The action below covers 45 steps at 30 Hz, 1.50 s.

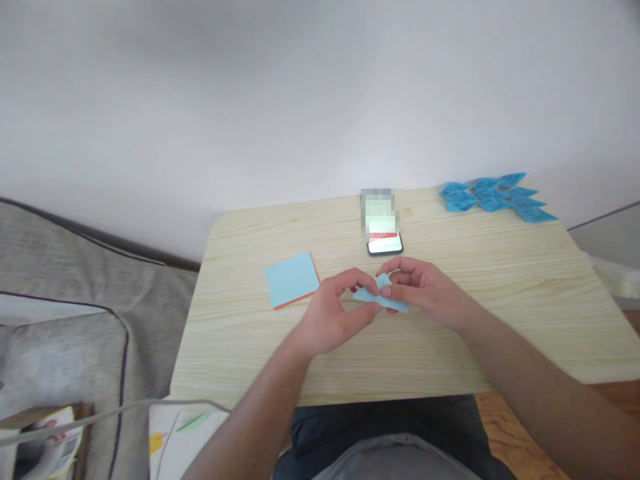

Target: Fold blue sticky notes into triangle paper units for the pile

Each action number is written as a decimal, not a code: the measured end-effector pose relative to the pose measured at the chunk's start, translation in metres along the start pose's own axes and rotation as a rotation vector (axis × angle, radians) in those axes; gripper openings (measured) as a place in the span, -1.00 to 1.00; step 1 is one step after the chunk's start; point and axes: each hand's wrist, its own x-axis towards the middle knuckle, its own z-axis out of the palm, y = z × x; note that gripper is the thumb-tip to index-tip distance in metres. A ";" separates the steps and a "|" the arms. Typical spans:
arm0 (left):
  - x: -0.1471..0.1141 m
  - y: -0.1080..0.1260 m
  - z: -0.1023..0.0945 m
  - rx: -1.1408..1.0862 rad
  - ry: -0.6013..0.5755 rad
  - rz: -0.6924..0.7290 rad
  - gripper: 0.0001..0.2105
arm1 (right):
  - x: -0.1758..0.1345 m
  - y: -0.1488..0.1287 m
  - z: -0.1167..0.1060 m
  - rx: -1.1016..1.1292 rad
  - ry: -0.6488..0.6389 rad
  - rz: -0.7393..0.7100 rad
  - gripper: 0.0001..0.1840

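Note:
Between my two hands is a piece of folded light-blue origami paper (384, 301), held just above the table with a pointed flap standing up in its middle. My left hand (337, 310) pinches its left side with thumb and forefinger. On the other side, my right hand (425, 291) grips the paper with the thumb in front and fingers behind. The fingers cover part of the folds. Left of my left hand lies a stack of square paper (293, 280), light blue on top with an orange edge below.
A phone (384, 245) with a lit, partly blurred screen lies beyond my hands. Several folded darker-blue paper pieces (493, 195) lie at the table's back right. The wooden table (240, 347) meets a white wall (300, 100). A grey sofa (155, 313) stands at left, with a cable (165, 401) before it.

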 end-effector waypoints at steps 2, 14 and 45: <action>-0.005 0.001 0.005 -0.022 0.011 -0.013 -0.87 | -0.006 0.001 0.005 0.028 0.031 -0.003 -0.62; -0.028 0.002 0.025 0.060 0.184 -0.009 -0.93 | -0.056 0.014 0.017 -0.345 0.180 -0.322 -0.59; -0.055 -0.021 0.050 0.792 0.113 0.050 -0.89 | -0.064 0.058 0.009 -1.338 0.196 -0.544 -0.87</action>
